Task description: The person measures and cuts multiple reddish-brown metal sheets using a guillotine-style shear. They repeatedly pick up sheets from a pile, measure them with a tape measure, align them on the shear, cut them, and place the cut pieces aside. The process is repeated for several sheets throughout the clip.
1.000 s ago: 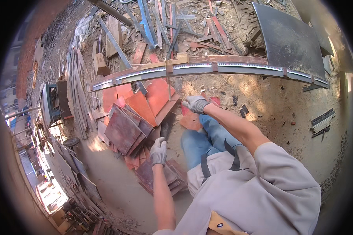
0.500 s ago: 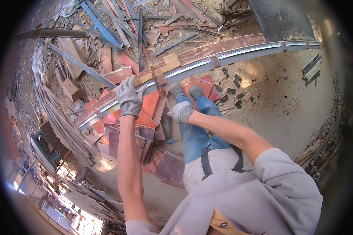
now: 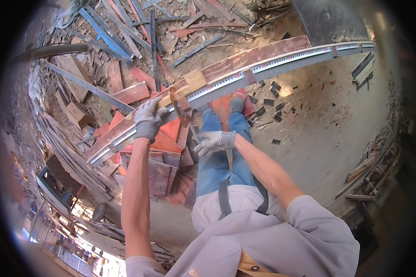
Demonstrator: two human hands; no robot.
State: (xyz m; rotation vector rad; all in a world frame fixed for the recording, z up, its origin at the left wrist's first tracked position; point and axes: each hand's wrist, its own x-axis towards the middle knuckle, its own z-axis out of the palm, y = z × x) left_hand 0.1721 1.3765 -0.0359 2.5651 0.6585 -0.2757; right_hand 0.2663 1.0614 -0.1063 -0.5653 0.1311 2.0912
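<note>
A long grey metal straightedge with a white measuring tape [image 3: 286, 59] along it runs diagonally across the view, beside a reddish board [image 3: 259, 55]. A rusty clamp [image 3: 184, 121] sits across them, with a small wooden block [image 3: 183, 104] at it. A pale wooden strip [image 3: 186, 87] lies on the board. My left hand [image 3: 149, 119], in a grey knit glove, rests on the board left of the clamp, thumb apart from the fingers. My right hand [image 3: 215, 141], gloved too, has its fingers at the lower end of the clamp's rod; their grip is partly hidden.
Reddish offcuts [image 3: 159, 171] are stacked below the straightedge. Scrap wood and blue strips [image 3: 105, 37] litter the ground beyond it. Small dark offcuts [image 3: 269, 102] lie to the right of my legs. A dark panel [image 3: 330, 21] stands at the far right.
The view has shifted, with my body now lower and further left. My left hand has drawn its fingers in on the board; my right hand has turned at the rod, its fingers now pointing left.
</note>
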